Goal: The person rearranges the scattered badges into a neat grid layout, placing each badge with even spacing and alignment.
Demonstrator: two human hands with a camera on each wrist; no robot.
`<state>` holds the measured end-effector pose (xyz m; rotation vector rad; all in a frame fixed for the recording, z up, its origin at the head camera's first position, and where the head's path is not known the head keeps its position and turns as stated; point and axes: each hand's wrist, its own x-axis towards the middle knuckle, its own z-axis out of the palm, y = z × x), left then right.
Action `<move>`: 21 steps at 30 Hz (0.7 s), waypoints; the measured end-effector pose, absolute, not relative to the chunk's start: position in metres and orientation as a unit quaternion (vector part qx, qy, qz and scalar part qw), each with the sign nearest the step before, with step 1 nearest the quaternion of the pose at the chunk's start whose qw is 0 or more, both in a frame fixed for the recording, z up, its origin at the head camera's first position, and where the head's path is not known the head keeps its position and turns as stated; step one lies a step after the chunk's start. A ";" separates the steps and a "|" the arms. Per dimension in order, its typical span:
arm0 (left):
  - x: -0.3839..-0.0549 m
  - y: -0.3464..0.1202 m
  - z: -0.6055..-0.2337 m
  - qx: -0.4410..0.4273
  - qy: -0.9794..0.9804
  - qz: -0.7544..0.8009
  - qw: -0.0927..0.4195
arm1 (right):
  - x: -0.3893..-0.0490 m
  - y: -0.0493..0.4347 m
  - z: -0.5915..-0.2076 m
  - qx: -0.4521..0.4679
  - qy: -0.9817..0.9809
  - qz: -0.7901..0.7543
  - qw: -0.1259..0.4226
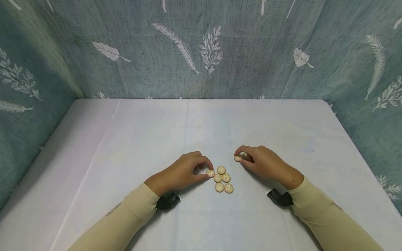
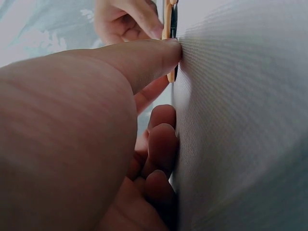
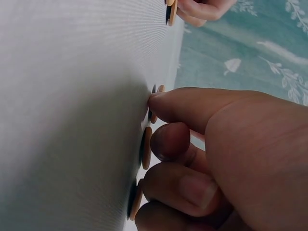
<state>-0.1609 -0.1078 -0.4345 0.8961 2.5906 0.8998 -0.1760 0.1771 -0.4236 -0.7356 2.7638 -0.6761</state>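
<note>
Low over the white table, my left hand (image 1: 190, 169) pinches a small round wooden button (image 1: 210, 173) between thumb and forefinger, at the left of a close group of several like buttons (image 1: 226, 178). Farther back and to the right, my right hand (image 1: 266, 163) has thumb and forefinger on the edges of another wooden button (image 1: 237, 158). One more button (image 1: 245, 154) peeks out behind its fingers. In the right wrist view, two further buttons, an upper one (image 3: 147, 149) and a lower one (image 3: 136, 199), lie beside the curled fingers. The head view mostly hides these.
A white cloth covers the table (image 1: 132, 139), lightly creased. Grey-green curtains (image 1: 245, 45) with white leaf prints hang along its back and both sides. Black wrist straps, one left (image 1: 168, 201) and one right (image 1: 280, 198), sit under the forearms in beige sleeves.
</note>
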 end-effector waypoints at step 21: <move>-0.164 -0.108 -0.434 0.306 0.893 0.304 0.128 | -0.177 0.176 -0.420 -0.269 0.931 -0.230 0.090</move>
